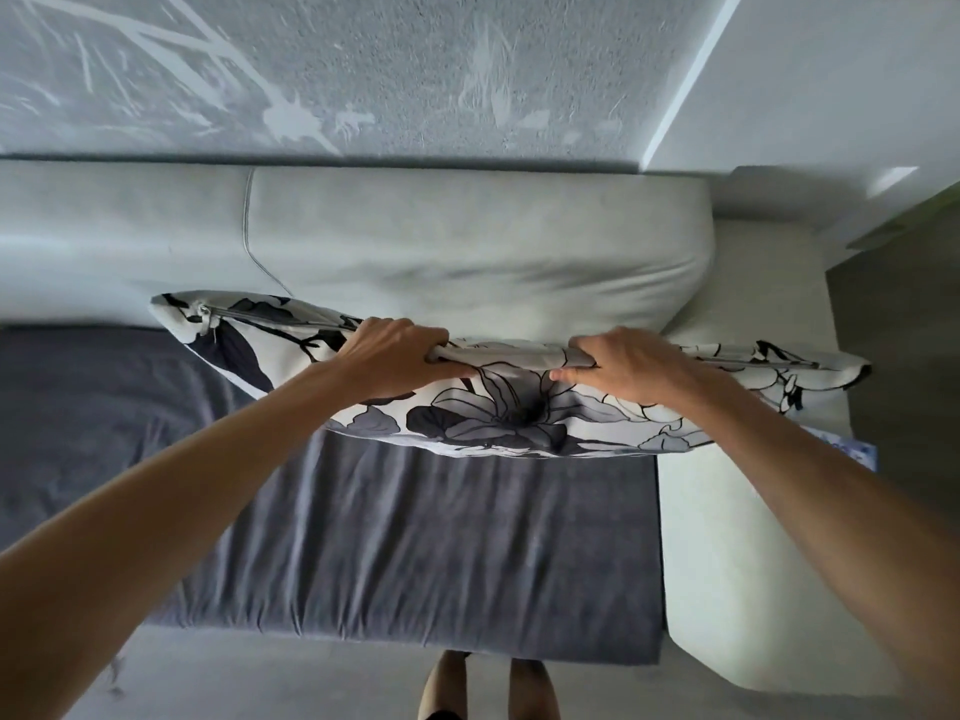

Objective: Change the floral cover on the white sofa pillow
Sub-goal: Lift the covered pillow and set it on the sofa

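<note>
A pillow in a black, grey and white floral cover (498, 413) is held edge-up over the sofa seat. Both hands grip its top edge along the zipper seam. My left hand (400, 356) clutches the edge left of centre. A short stretch to the right, my right hand (623, 363) is closed on the same edge. Between them a strip of plain pale fabric (514, 356) shows. A zipper pull (210, 322) hangs at the cover's far left corner.
The white sofa has a backrest cushion (467, 241) behind the pillow and an armrest (727, 563) on the right. A dark grey throw (363, 537) covers the seat. A patterned blue-white item (852, 449) peeks out behind my right forearm. My feet (488, 688) stand on the floor.
</note>
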